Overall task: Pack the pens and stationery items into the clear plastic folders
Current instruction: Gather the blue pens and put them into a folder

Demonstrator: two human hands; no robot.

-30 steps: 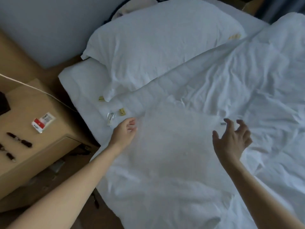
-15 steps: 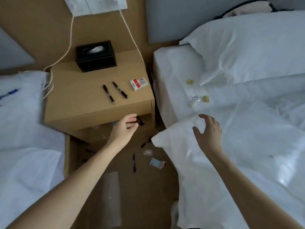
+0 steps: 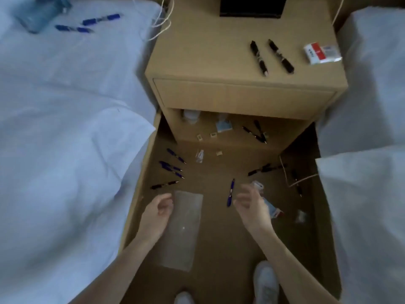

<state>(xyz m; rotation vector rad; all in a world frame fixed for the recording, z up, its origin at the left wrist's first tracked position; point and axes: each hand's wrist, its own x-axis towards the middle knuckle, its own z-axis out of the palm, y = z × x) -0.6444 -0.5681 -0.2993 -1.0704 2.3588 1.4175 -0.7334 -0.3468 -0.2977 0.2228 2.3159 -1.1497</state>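
A clear plastic folder point(image 3: 182, 229) lies flat on the brown floor between two beds. My left hand point(image 3: 156, 212) hovers at its left edge, fingers loosely curled, holding nothing. My right hand point(image 3: 252, 207) hangs over the floor to the right, fingers relaxed and empty, beside a blue pen point(image 3: 230, 192). Several blue pens point(image 3: 173, 166) and black pens point(image 3: 259, 170) lie scattered on the floor. Two black pens point(image 3: 258, 58) and a red-and-white packet point(image 3: 321, 53) sit on the nightstand point(image 3: 241, 84). Two blue pens point(image 3: 87, 24) lie on the left bed.
White beds flank the narrow floor strip, left bed point(image 3: 65, 128) and right bed point(image 3: 368, 194). Small clips and packets point(image 3: 199, 155) litter the floor under the nightstand. A white cable point(image 3: 300, 183) trails on the right. My white shoes point(image 3: 266, 281) stand at the bottom.
The view has swung from the right bed down to the floor between the beds. Both hands have left the bedding and now hang low over the floor near the clear folder.
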